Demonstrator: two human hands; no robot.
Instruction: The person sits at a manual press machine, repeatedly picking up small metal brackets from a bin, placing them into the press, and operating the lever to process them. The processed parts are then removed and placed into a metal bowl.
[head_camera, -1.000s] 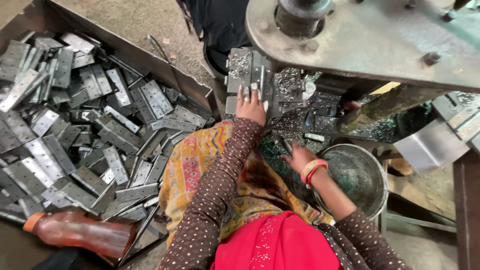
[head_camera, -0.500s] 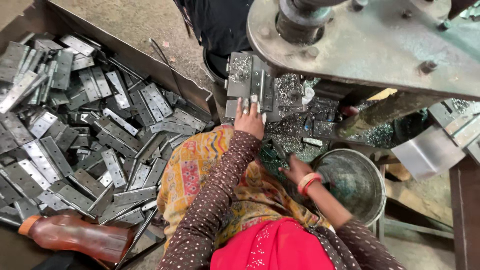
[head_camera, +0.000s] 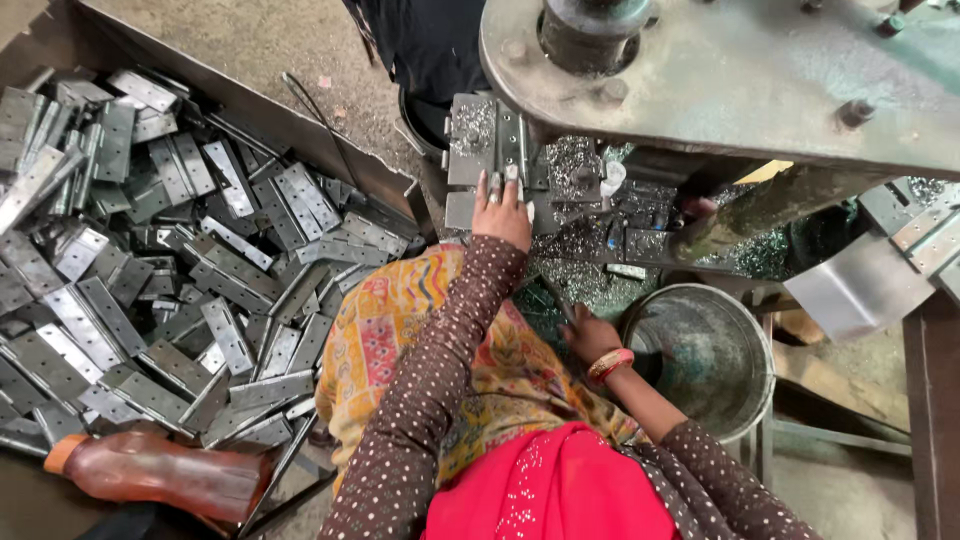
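Left hand (head_camera: 503, 213) on flat grey metal hinge (head_camera: 487, 140)

Metal workshop: heavy press (head_camera: 720, 70) overhead, bin (head_camera: 300, 130) heaped with stamped steel hinges (head_camera: 170, 270), metal shavings (head_camera: 580, 270) around die, steel bucket (head_camera: 700, 355) below, bare dusty floor (head_camera: 260, 40).

The only package in view is a plastic bottle (head_camera: 160, 475) at the lower left, lying on its side at the near edge of the heap of flat metal hinges (head_camera: 180, 270). It is translucent brownish-red with an orange cap pointing left. It bears no visible label. No signs or screens appear anywhere.
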